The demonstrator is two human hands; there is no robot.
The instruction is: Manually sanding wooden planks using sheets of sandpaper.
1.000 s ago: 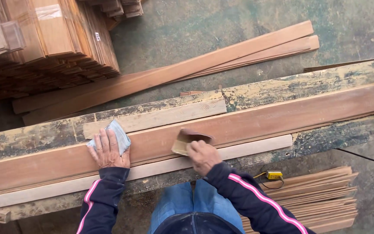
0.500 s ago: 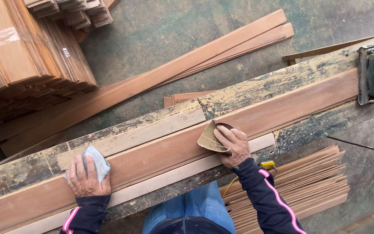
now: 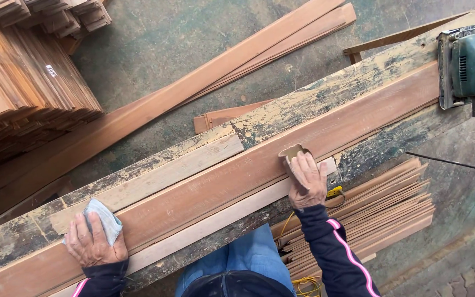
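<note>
Right hand fingers flat, pressed together on folded sandpaper atop the long reddish plank, left hand fingers slightly spread pinning a blue-grey cloth; plank lies on desk, running lower-left to upper-right.

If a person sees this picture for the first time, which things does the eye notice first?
First, the long reddish plank lying diagonally across the worn workbench. The right hand presses a folded piece of sandpaper onto it, and the left hand holds a pale cloth near its lower end. A green power sander sits at the upper right.
</note>
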